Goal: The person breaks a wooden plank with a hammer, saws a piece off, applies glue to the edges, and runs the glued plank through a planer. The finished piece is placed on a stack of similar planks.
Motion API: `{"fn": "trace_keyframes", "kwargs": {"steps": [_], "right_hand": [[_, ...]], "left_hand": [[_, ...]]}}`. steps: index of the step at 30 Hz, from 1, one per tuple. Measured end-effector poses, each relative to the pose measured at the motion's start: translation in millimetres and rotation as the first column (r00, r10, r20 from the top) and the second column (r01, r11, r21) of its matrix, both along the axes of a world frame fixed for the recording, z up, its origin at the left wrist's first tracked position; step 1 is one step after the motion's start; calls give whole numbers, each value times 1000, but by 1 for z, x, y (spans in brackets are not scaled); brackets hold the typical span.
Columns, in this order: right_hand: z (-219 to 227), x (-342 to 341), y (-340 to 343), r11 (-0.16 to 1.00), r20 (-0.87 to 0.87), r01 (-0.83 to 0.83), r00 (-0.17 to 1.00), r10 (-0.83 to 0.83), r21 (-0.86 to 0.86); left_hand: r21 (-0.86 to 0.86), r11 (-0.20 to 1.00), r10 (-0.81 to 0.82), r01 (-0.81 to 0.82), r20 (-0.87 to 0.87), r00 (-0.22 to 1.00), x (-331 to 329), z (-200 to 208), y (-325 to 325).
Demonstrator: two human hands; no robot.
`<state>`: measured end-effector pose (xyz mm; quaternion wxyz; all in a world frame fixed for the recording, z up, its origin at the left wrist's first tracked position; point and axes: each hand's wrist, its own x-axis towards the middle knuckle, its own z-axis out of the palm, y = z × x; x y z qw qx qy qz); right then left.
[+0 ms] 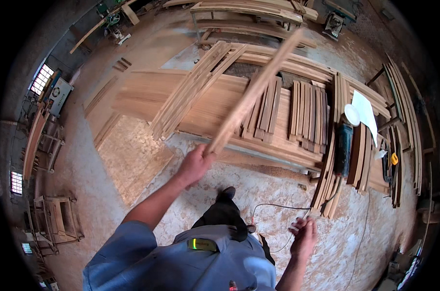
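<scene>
My left hand (195, 165) is closed around the near end of a long wooden board (258, 87). The board slants up and away to the right, above a low bench stacked with timber, and looks slightly blurred. My right hand (303, 237) hangs low, off the near ends of some long strips (324, 194). Its fingers are loosely curled and apart, and I see nothing held in them. Short wooden slats (309, 114) lie side by side on a wide wooden panel (200, 114). A dark teal corded power tool (344, 150) rests on the strips at the right.
A white sheet (364, 111) and a round white disc (352, 115) lie near the tool. Black cable (278, 205) trails over the floor by my feet. Long boards (193, 87) cross the panel's left part. Timber racks (249, 12) stand behind; a wooden frame stand (60, 220) is at left.
</scene>
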<state>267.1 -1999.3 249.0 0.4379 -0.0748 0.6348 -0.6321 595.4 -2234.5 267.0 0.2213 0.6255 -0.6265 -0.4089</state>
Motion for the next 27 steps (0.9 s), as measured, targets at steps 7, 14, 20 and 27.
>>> {"fn": "trace_keyframes", "kwargs": {"steps": [7, 14, 20, 27], "right_hand": [[-23, 46, -21, 995, 122, 21, 992, -33, 98], [-20, 59, -49, 983, 107, 52, 992, -71, 175], [-20, 68, -63, 975, 122, 62, 989, -89, 213], [-29, 76, -76, 962, 121, 27, 991, -62, 271]], "left_hand": [[-145, 989, 74, -13, 426, 902, 69, -38, -88], [-274, 961, 124, 35, 544, 830, 70, -69, -123], [-279, 960, 152, 16, 570, 808, 63, -82, -134], [-278, 960, 104, 37, 475, 874, 77, -96, -136]]}}
